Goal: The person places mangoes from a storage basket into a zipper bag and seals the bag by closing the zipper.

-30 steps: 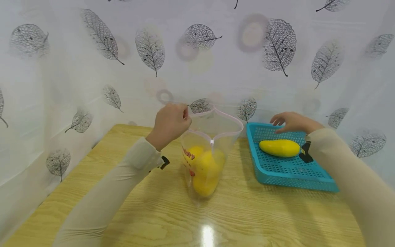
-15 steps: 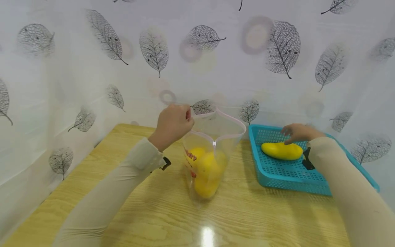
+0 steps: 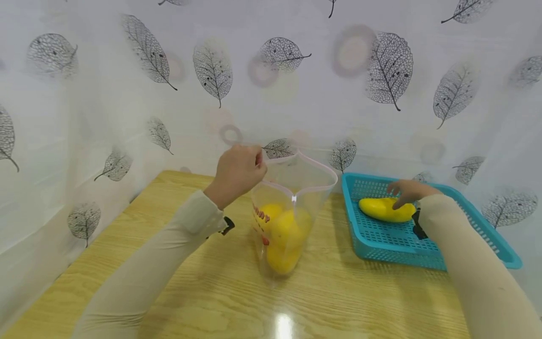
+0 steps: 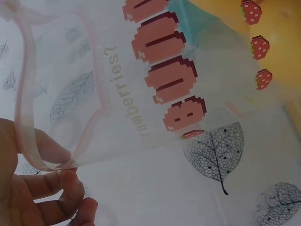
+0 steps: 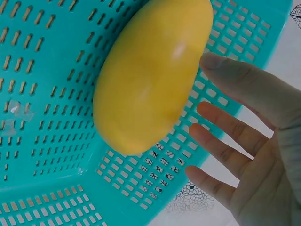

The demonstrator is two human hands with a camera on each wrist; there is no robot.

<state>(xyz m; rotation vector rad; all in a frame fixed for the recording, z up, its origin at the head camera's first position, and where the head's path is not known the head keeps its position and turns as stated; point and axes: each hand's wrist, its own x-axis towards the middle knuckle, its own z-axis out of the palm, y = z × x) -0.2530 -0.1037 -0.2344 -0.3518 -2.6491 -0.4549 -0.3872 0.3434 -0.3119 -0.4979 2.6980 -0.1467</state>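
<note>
My left hand [image 3: 239, 170] pinches the rim of a clear zip bag [image 3: 317, 195] that stands upright on the table, its mouth wide. The left wrist view shows thumb and fingers closed on the pink zip edge, beside printed strawberries. Inside the bag sit several yellow fruits [image 3: 285, 233], blurred by the plastic. My right hand [image 3: 410, 190] is over a yellow mango [image 3: 377, 209] in a blue basket. In the right wrist view the fingers [image 5: 225, 157] are spread and not wrapped around the mango [image 5: 150, 77]; the thumb tip is at its edge, and I cannot tell whether it touches.
The blue plastic basket [image 3: 398, 258] with perforated walls stands on the right of the wooden table [image 3: 203, 292], to the right of the bag. Behind the table hangs a whitish curtain [image 3: 305, 103] printed with dark leaves.
My right hand has come down into the basket, from above the mango to beside it. The left hand keeps its hold on the bag. The view has shifted slightly.
</note>
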